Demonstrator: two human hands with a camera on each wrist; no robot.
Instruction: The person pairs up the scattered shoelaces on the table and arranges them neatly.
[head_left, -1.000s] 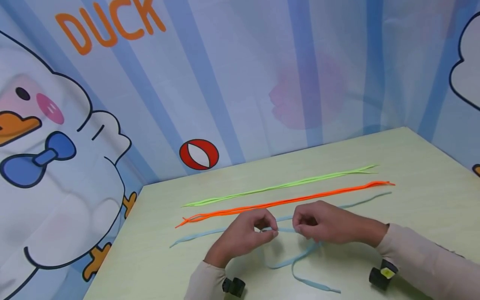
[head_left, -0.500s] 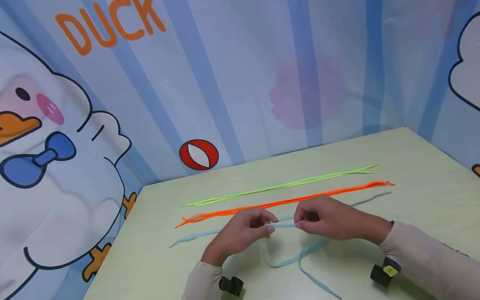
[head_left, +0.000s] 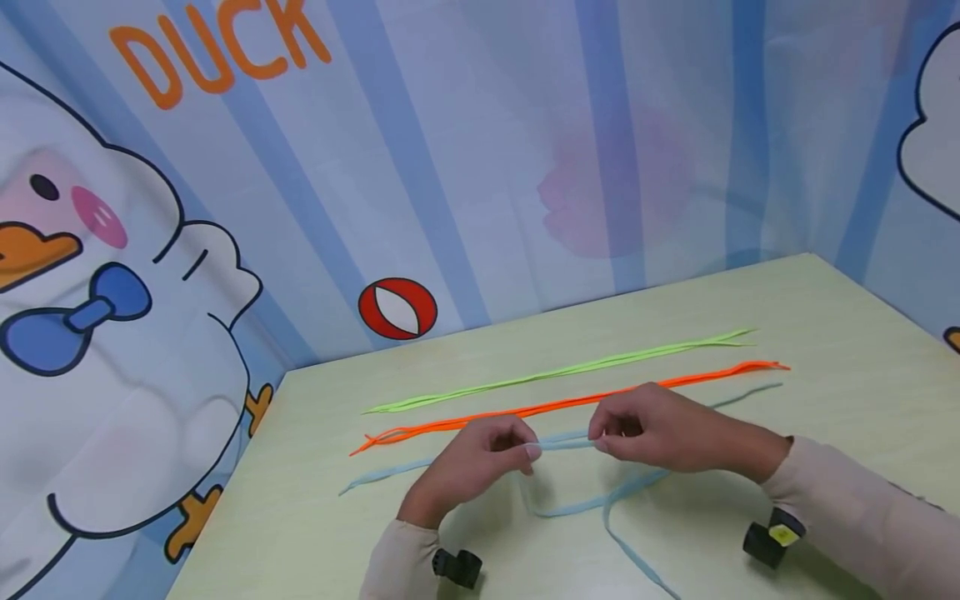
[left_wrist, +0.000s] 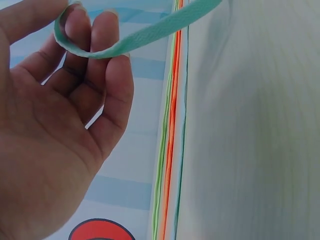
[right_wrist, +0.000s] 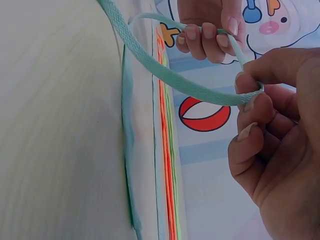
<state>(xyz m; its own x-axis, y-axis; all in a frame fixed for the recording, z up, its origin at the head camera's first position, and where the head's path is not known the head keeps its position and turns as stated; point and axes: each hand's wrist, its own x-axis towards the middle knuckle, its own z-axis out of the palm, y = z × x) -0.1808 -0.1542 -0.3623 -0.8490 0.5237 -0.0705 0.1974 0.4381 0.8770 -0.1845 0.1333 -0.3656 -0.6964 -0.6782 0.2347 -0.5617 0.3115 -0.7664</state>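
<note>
A light blue shoelace (head_left: 573, 508) is stretched between my two hands, raised over the table. My left hand (head_left: 476, 467) pinches it between thumb and fingers; in the left wrist view the lace (left_wrist: 155, 31) curves across the fingertips. My right hand (head_left: 667, 429) pinches the same lace a short way along, and the right wrist view shows the lace (right_wrist: 175, 82) bending at its fingertips. From the hands the rest of the lace hangs in a loop, with one length trailing toward the bottom of the head view. Its far tip is out of frame there.
Behind the hands, a second light blue lace (head_left: 390, 473) lies across the table (head_left: 300, 517). Beyond it are orange laces (head_left: 558, 406) and yellow-green laces (head_left: 577, 368), laid roughly parallel. A duck-printed curtain (head_left: 480, 167) rises along the table's back edge.
The hands have drawn slightly apart and lifted, the right one moving right and away. More lace shows between them, and the trailing length has slid toward the bottom of the head view.
</note>
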